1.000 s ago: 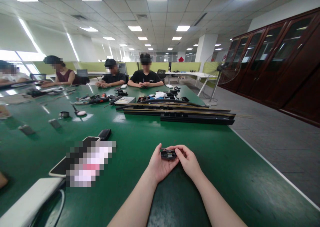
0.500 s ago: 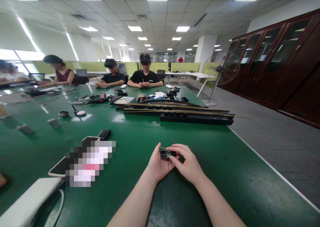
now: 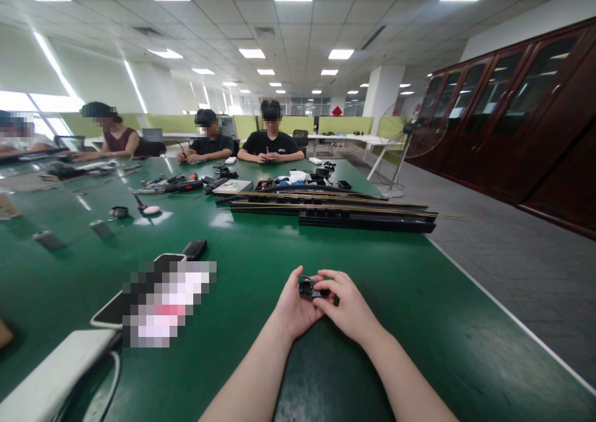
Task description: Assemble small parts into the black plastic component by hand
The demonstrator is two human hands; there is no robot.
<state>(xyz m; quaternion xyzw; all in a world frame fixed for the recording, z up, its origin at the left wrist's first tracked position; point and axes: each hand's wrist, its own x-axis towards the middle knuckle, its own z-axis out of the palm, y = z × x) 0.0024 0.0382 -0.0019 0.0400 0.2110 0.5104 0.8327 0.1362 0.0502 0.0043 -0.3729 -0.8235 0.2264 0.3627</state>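
Right hand has shifted its fingertips further over a small black part
Left hand cradles the part above the green tabletop; right thumb and fingers close around its right end

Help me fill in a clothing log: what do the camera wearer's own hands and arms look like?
The left hand and right hand are bare, with no gloves and no ring showing. Both forearms are uncovered down to the picture's lower edge: no sleeve, watch, bracelet, cable or marking can be seen.
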